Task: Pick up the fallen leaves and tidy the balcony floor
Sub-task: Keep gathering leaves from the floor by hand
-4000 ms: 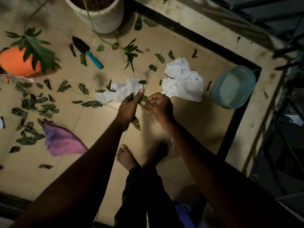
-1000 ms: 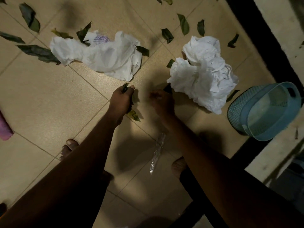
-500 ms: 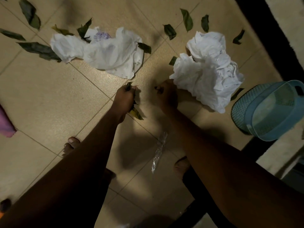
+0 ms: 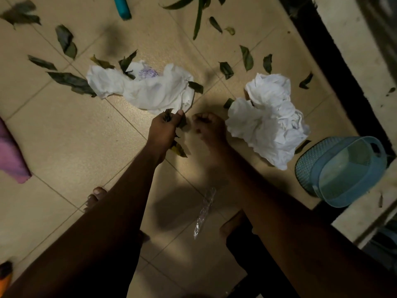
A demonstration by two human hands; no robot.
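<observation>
Leaves [image 4: 177, 149] bunched in the left hand [image 4: 164, 131] want firm fingers while the right hand [image 4: 210, 129] (curled, contents unclear) collects strays [image 4: 228, 103] beside the crumpled paper [image 4: 268, 125].

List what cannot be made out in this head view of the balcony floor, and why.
All in the head view.
Right hand: motion blur; whether its curled fingers hold anything cannot be told.
Leaves in the left hand: the fist hides how many.
Teal handle: cut off by the top edge.
Pink cloth: cut off by the left edge.
Purple print on the white bag: too small and blurred to read.
</observation>
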